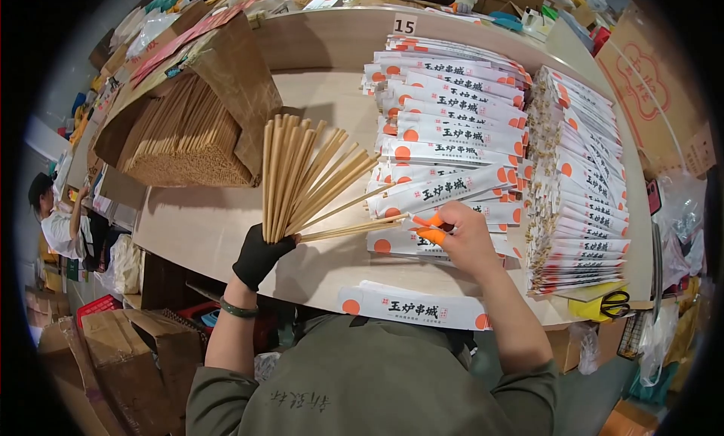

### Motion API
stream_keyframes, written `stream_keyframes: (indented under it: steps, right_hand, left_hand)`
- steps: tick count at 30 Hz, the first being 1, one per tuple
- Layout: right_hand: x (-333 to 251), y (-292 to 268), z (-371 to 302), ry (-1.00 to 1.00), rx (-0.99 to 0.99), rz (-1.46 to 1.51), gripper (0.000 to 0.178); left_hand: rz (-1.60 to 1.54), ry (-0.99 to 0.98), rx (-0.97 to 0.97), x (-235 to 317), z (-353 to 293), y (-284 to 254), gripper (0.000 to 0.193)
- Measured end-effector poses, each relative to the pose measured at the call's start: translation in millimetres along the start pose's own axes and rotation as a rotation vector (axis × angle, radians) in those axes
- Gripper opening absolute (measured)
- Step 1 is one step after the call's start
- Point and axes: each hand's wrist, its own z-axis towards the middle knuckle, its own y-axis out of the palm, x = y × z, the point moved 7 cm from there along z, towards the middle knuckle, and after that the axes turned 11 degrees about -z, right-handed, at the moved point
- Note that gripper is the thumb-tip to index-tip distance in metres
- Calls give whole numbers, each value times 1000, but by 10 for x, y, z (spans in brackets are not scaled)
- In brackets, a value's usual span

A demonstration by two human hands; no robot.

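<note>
My left hand (pixel 262 257), in a black glove, is closed round the lower ends of a fanned bunch of wooden chopsticks (pixel 302 183). A pair of chopsticks (pixel 351 229) slants out of that bunch to the right, its tips meeting a white paper sleeve. Orange covers sit on some fingers of my right hand (pixel 469 240), which pinches the sleeve's end beside those tips; the rest of this sleeve is hard to make out. Under and beyond my right hand lies a pile of filled-looking paper chopstick sleeves (pixel 460 134). Several flat sleeves (pixel 411 306) lie at the table's near edge.
An open brown paper bag (pixel 249 97) full of chopsticks (pixel 188 134) lies at the table's left. A second tall pile of sleeves (pixel 577 187) stands at the right, with black scissors (pixel 615 304) near it. Cardboard boxes (pixel 124 361) crowd the floor. Other people are at work nearby.
</note>
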Motion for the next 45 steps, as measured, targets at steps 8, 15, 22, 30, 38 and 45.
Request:
stream_keyframes:
  steps: [8, 15, 22, 30, 38, 45]
  right_hand:
    - [47, 14, -36, 60, -39, 105, 15]
    - [-130, 19, -104, -413, 34, -380, 12]
    - [-157, -148, -92, -380, 128, -396, 14]
    - [-294, -158, -144, -486, 96, -364, 13]
    - [-555, -87, -244, -676, 353, -605, 9]
    - [-837, 589, -218, -841, 124, -838, 13]
  left_hand:
    - [-29, -49, -33, -4, 33, -29, 21]
    - [139, -43, -82, 77, 50, 76, 33]
    - [-104, -197, -125, -38, 102, 42, 28]
    - [-228, -390, -253, -151, 147, 20, 22]
    - [-240, -302, -157, -110, 190, 206, 24]
    - [-797, -105, -109, 216, 234, 1117, 31]
